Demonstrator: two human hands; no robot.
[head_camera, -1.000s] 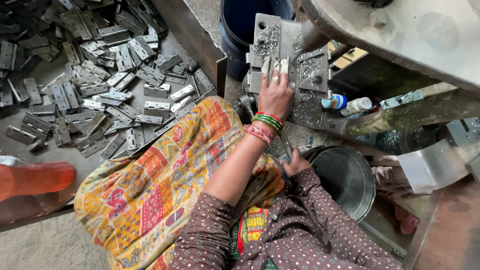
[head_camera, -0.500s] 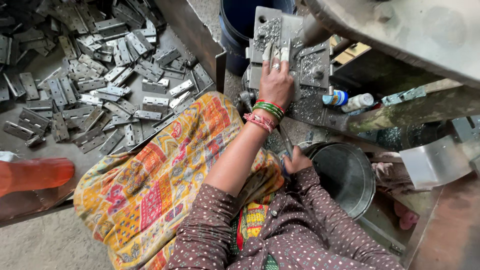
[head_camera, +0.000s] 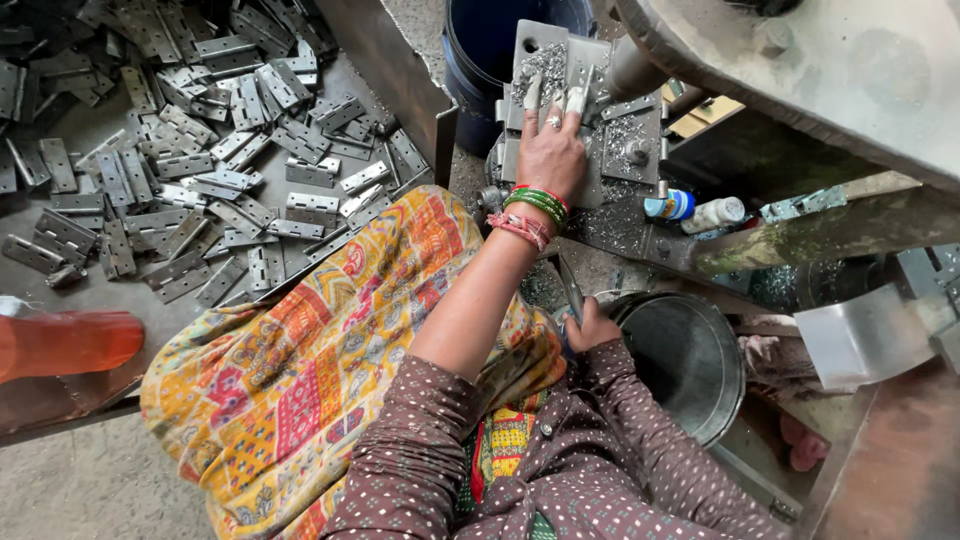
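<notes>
My left hand (head_camera: 550, 150), with green and red bangles and taped fingertips, lies flat on a grey metal jig plate (head_camera: 625, 135) strewn with metal shavings. Its fingers point away from me. Whether a part lies under the fingers I cannot tell. My right hand (head_camera: 592, 328) is close to my body at the rim of a round metal bucket (head_camera: 690, 365). It is closed around a thin metal strip (head_camera: 570, 287) that sticks up from the fist.
A large heap of grey metal hinges (head_camera: 190, 150) covers the floor at the left. A dark blue bucket (head_camera: 480, 50) stands behind the jig. Two small bottles (head_camera: 695, 210) lie to the jig's right. An orange bottle (head_camera: 70, 340) lies far left. The machine body (head_camera: 830, 70) overhangs top right.
My left hand has slid a little further up the jig plate. My right hand stays by the bucket rim with the strip.
</notes>
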